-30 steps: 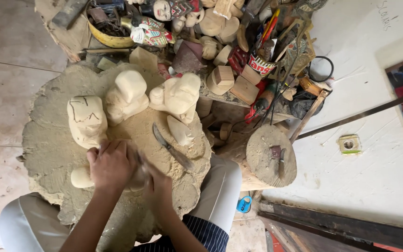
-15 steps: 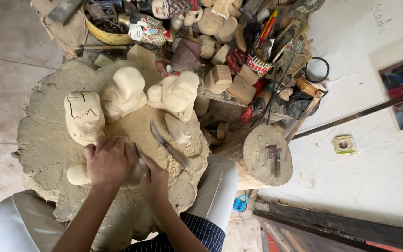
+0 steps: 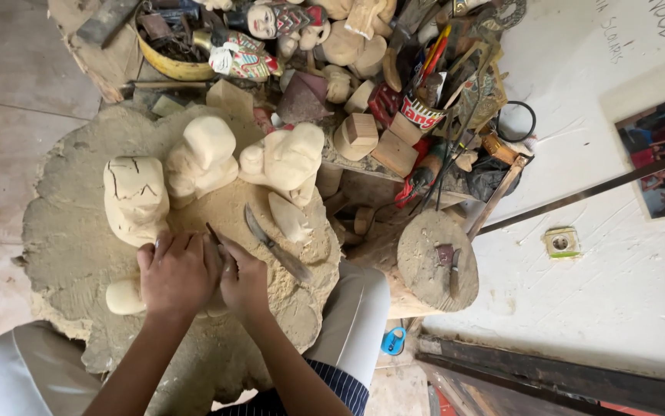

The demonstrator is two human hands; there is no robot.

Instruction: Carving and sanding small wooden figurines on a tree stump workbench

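On a big rough wooden stump [image 3: 70, 231] my left hand [image 3: 178, 273] presses down on a pale carved wood piece [image 3: 123, 296], whose rounded end sticks out to the left. My right hand [image 3: 244, 279] is closed around a small carving tool [image 3: 214, 235]; its dark tip pokes out between the two hands. The wood under the hands is hidden. A curved knife [image 3: 274, 246] lies on the stump just right of my right hand.
Three pale unfinished wooden figures [image 3: 134, 196] [image 3: 201, 158] [image 3: 286, 162] stand at the back of the stump. Beyond them lie wood blocks, painted puppets, a yellow bowl [image 3: 174, 68] and tools. A smaller stump [image 3: 425, 258] holding a chisel sits at right, by a white wall.
Both hands stay on the wood piece, shifting only slightly. The view has drifted a little.
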